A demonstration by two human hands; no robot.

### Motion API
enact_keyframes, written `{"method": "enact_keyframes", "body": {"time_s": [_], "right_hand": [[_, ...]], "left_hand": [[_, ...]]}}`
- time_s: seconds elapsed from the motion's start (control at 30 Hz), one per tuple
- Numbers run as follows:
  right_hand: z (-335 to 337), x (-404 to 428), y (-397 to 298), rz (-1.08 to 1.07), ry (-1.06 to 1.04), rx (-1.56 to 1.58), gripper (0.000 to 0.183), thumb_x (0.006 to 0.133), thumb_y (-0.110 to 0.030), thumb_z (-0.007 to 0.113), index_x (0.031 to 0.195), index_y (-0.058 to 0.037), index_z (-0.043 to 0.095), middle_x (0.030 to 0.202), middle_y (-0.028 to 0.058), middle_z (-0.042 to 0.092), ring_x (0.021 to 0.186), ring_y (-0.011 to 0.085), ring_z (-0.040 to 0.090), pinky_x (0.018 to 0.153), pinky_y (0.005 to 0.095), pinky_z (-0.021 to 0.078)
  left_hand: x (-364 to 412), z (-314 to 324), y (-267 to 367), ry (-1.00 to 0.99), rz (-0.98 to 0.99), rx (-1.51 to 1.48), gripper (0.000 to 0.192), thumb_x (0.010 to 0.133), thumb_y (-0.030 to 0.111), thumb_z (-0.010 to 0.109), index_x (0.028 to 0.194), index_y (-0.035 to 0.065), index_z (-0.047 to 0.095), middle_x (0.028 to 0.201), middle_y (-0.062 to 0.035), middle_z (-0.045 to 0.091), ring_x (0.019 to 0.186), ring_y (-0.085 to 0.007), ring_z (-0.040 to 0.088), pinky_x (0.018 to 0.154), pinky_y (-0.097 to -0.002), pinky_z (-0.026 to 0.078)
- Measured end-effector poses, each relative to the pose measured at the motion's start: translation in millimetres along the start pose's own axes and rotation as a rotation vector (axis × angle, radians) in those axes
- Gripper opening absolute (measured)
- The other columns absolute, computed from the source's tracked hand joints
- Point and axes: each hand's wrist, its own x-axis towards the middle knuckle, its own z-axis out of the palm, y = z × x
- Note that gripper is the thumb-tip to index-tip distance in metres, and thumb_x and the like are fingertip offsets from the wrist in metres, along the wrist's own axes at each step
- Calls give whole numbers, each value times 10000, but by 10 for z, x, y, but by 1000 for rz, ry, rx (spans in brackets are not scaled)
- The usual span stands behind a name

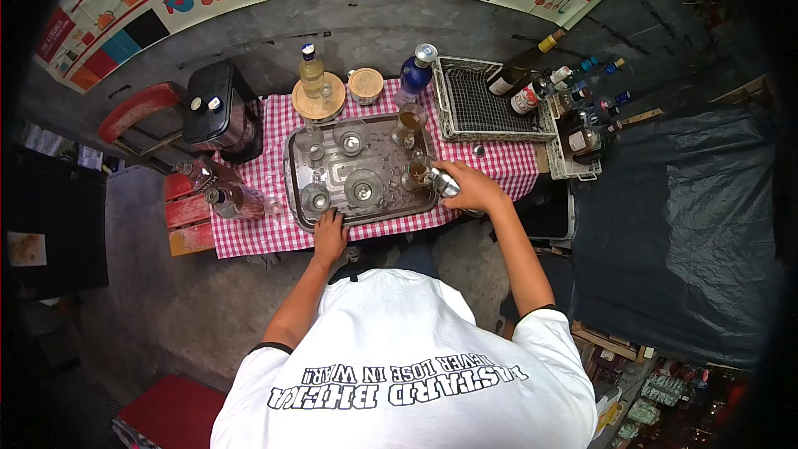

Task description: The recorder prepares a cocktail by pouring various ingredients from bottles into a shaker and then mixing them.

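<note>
My right hand [471, 188] holds a metal cocktail shaker [445, 183], tilted with its mouth at the rim of a glass [416, 174] that has brown liquid in it. Another glass with brown liquid [409, 125] stands behind it on the metal tray [399, 214]. My left hand [330, 234] rests at the tray's near edge, beside a small clear glass [316, 198]. Also on the tray are a wide clear glass [363, 188], a second one [351, 137] behind it and a stemmed glass [310, 142] at the back left. The tray's surface looks wet.
A blue bottle [416, 72] and a clear bottle on a wooden board [318, 96] stand behind the tray. To the right is a wire basket [499, 136] with several bottles. Glass bottles [234, 199] and a black container [215, 106] are at the left. A checked cloth [249, 237] covers the table.
</note>
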Motion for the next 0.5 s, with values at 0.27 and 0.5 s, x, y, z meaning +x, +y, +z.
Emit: {"method": "enact_keyframes", "body": {"time_s": [0.27,0.5], "right_hand": [[8,-16,-31,17,-12,-9,819,678,-196,761,1429,-173,437,1235,184,566,1098,380,604,935,435,499],[-5,-46,-6,17,-14,3,813,677,-193,755,1427,-172,442,1236,182,563,1085,377,607,929,431,501]], "left_hand": [[-4,-6,-2,-10,-7,-4,395,870,189,673,1234,62,588,1347,-146,500,1249,-335,473,1003,-492,392],[0,-24,2,-23,-2,-21,404,876,195,667,1248,66,577,1358,-139,495,1258,-334,465,1007,-492,387]]}}
